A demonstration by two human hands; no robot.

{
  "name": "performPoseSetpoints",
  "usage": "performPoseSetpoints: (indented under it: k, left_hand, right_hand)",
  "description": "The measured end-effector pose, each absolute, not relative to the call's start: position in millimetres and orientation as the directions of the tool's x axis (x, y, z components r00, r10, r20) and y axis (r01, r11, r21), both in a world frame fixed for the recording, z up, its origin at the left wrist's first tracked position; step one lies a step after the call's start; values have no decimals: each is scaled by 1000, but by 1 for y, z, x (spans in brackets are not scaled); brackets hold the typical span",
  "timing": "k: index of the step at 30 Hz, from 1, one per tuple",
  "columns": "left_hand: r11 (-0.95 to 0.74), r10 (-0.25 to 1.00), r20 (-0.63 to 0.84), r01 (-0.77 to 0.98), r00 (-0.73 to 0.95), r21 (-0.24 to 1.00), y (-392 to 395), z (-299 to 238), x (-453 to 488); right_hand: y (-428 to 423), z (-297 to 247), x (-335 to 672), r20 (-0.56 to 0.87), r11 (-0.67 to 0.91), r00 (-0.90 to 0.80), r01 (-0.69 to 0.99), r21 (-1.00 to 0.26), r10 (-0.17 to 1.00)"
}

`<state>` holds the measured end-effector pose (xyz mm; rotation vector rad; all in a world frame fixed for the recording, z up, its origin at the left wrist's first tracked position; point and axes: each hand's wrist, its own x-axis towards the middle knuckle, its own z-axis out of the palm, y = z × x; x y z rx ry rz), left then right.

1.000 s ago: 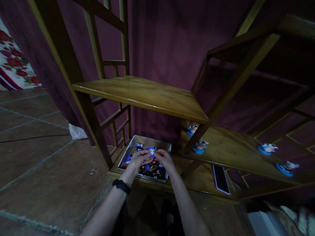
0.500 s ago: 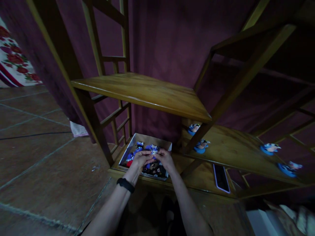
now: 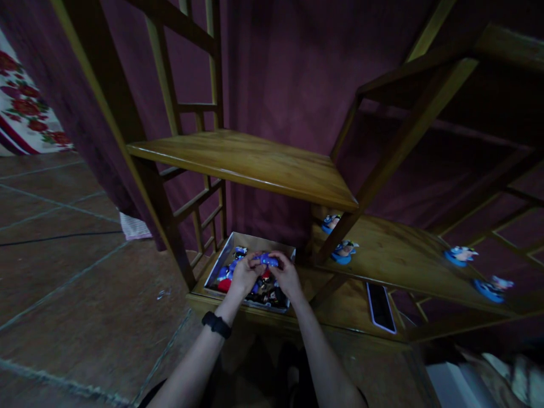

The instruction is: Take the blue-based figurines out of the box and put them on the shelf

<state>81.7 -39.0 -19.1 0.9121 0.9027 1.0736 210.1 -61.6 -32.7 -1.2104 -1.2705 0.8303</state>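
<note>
Both my hands meet over a shallow metal tray (image 3: 226,251) full of several small blue and dark figurines on the bottom shelf. My left hand (image 3: 244,276), with a black band on its wrist, and my right hand (image 3: 286,276) pinch the two ends of one small blue figurine (image 3: 266,260) just above the tray. Fingers of both hands are curled closed on it.
A wooden shelf unit (image 3: 255,161) stands against a dark red curtain. Blue figurines (image 3: 342,252) stand on the middle shelf, more at far right (image 3: 459,255). A phone (image 3: 380,306) lies on the bottom shelf right of the tray. Tiled floor (image 3: 63,266) spreads to the left.
The figurine between my fingers has turned from upright to lying sideways. My hands have stayed over the tray, shifting only slightly.
</note>
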Motion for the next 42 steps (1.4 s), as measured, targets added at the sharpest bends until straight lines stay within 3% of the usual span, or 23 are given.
performPoseSetpoints:
  k: [5, 11, 18, 22, 28, 31, 42]
  left_hand:
    - [305, 946, -229, -400, 228, 864, -39, -16, 81]
    - [262, 961, -184, -462, 208, 847, -42, -14, 79]
    - [292, 956, -231, -502, 180, 814, -51, -14, 79]
    - [363, 932, -296, -521, 211, 773, -48, -18, 77]
    - [427, 904, -366, -524, 221, 737, -44, -13, 72]
    - [435, 900, -382, -509, 211, 743, -45, -10, 72]
    - [464, 882, -442, -456, 162, 759, -53, -17, 68]
  right_hand:
    - [-66, -22, 214, 337, 286, 152, 285, -915, 929]
    - [-71, -15, 215, 367, 333, 130, 225, -916, 921]
    - [-77, -14, 211, 376, 342, 142, 213, -915, 916]
    - [-75, -16, 205, 297, 259, 187, 204, -944, 936]
    - [-69, -28, 201, 109, 119, 191, -37, -992, 975]
    - [-68, -34, 202, 52, 67, 227, -59, -996, 972]
    - [-78, -39, 195, -30, 7, 248, -147, -989, 968]
